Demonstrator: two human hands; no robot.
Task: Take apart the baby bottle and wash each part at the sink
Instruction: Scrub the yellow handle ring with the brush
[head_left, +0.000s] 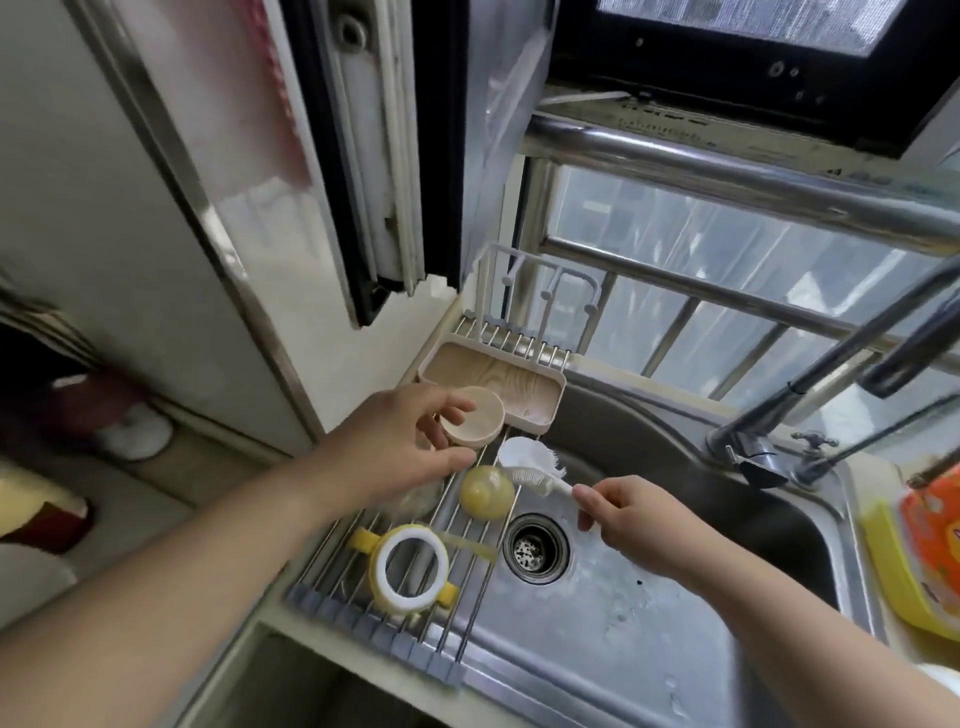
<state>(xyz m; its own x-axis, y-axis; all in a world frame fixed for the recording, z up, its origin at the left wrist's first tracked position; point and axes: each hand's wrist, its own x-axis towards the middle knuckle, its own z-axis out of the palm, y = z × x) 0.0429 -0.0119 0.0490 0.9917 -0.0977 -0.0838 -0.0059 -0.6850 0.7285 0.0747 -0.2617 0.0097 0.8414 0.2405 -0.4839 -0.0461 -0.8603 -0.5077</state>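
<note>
Both hands work over the sink near the middle of the frame: the left hand (402, 441) reaches in from the lower left with its thumb and fingers curled around a round beige cap (475, 418), held just in front of a beige tray (535, 387) that sits at the far end of the drying rack (457, 613); the right hand (631, 514) comes in from the lower right and pinches the handle of a white bottle brush (530, 462), whose bristled head points up and left, just beside the cap. On the rack's metal bars, below the brush head, lies a pale yellow rounded bottle part (487, 491), and partly hidden under the left hand there seems to be a clear piece that I cannot make out. Nearer the bottom of the frame a yellow collar with two handles and a white ring (410, 569) rests on the rack. Right of the rack is the steel sink basin (649, 623) with its round drain (535, 548), and a faucet (810, 415) rises at the right of the frame. An orange and yellow item (919, 545) lies at the far right edge
</note>
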